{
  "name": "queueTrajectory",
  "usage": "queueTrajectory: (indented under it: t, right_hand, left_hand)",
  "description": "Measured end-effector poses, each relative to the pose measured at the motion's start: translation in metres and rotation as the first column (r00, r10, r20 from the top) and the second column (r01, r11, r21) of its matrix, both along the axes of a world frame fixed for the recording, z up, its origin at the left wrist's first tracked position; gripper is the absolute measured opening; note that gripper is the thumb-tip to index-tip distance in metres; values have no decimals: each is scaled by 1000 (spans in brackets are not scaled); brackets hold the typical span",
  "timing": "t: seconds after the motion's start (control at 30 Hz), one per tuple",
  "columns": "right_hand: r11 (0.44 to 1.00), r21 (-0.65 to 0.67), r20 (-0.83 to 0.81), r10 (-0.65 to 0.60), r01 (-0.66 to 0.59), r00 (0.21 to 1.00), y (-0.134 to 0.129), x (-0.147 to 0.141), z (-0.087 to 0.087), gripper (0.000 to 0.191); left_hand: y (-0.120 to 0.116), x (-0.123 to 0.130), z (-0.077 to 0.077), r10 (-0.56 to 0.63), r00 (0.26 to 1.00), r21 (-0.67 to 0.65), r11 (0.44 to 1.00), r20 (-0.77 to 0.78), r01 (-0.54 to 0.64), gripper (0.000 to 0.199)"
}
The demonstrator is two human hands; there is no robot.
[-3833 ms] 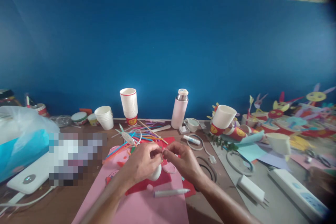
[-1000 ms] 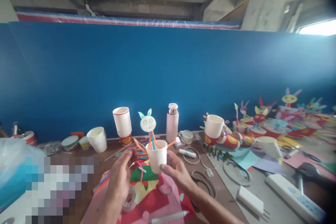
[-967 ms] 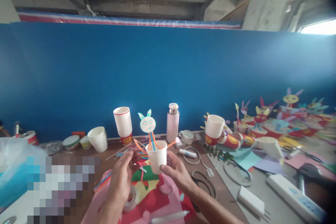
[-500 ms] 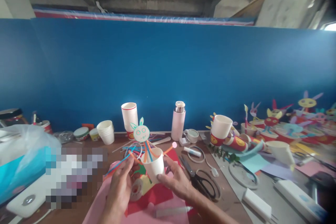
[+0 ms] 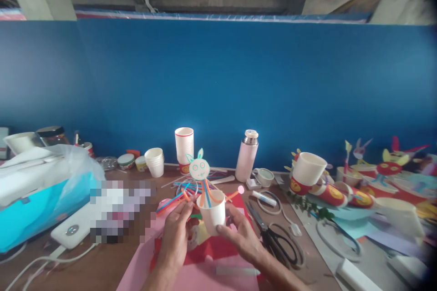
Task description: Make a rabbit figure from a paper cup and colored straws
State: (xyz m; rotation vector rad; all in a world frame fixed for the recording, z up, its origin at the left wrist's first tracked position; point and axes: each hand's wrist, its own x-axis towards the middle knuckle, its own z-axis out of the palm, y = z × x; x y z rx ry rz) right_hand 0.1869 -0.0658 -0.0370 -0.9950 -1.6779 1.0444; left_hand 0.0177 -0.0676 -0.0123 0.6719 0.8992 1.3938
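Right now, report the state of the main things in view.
Bunny-faced paper cup: mouth up, held in right hand
Left hand: curled beside the cup
Pink thermos: upright, stoppered
Scissors: lying flat, blades apparently shut
Tall paper cup stack: upright, nested
Short paper cup stack: upright, nested
Black-lidded jar: closed
Green-rimmed tub: lidded

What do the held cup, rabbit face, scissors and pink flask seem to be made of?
Cup: probably matte paper; thin wall, no gloss.
Rabbit face: likely paper or card, flat with drawn green lines.
Scissors: dull grey metal-looking blades; even black handles, probably plastic.
Flask: shiny silver neck suggests metal; smooth pink body could be painted metal or plastic.
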Motion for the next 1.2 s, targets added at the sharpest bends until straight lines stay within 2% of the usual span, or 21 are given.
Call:
queueTrajectory:
  t: [0.23, 0.47, 0.7, 0.83, 0.97, 1.07, 1.2]
  right_hand:
    - [1000, -9, 11, 6, -6, 1000, -2, -2, -4, 35]
    - [1000, -19, 17, 1, -1, 1000, -3, -3, -2, 35]
    - [1000, -29, 2, 9, -8, 1000, -3, -3, 4, 31]
    - [999, -33, 57, -35, 37, 998, -4, -4, 6, 32]
    - [997, -33, 105, -69, 73, 992, -6, -5, 6, 31]
    - [995, -37, 143, -90, 96, 986, -7, -5, 6, 31]
    - [992, -29, 167, -119, 125, 979, -7, -5, 6, 33]
  left_hand:
    - [1, 0, -3, 55, 996, 20, 998, 65, -56, 29]
    - [-1, 2, 4, 63, 984, 63, 995, 164, -74, 19]
    - [4, -4, 2, 106, 988, 70, 991, 113, -115, 21]
    - [5, -6, 0, 112, 982, 49, 991, 154, -121, 20]
    - [8, -7, -2, 135, 987, 48, 989, 90, -140, 24]
    - [9, -7, -3, 120, 990, 60, 990, 68, -124, 24]
    - [10, -7, -4, 69, 988, 41, 996, 135, -76, 21]
